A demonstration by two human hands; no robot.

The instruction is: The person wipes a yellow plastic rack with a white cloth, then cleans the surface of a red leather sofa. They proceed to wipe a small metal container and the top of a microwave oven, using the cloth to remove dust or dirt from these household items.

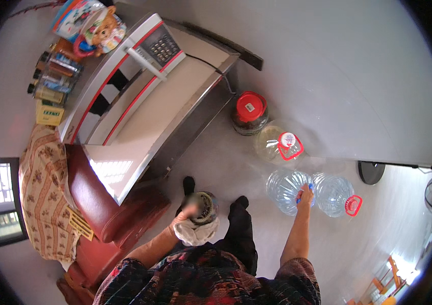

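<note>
My left hand (186, 215) holds a round, open-topped container (209, 207) with dark contents, partly blurred, and a crumpled whitish cloth (197, 233) hangs just below it. I cannot tell how the fingers divide between the two. Off to the right, my right hand (306, 196) is closed on the blue handle of a large ribbed clear plastic water bottle (282, 187). Beside that bottle stands a second clear bottle (334, 194) with a red cap and handle. Farther up is a bottle of yellowish liquid (269, 143), next to a dark jar (249, 127) with a red lid.
At the upper left, a microwave (124, 87) stands on a metal-edged table (197, 82). A bear-shaped ceramic piece (105, 32) and several small bottles (57, 82) sit on top. A red leather sofa (97, 194) with a patterned cover (46, 190) lies left. A wall panel (345, 76) bounds the right.
</note>
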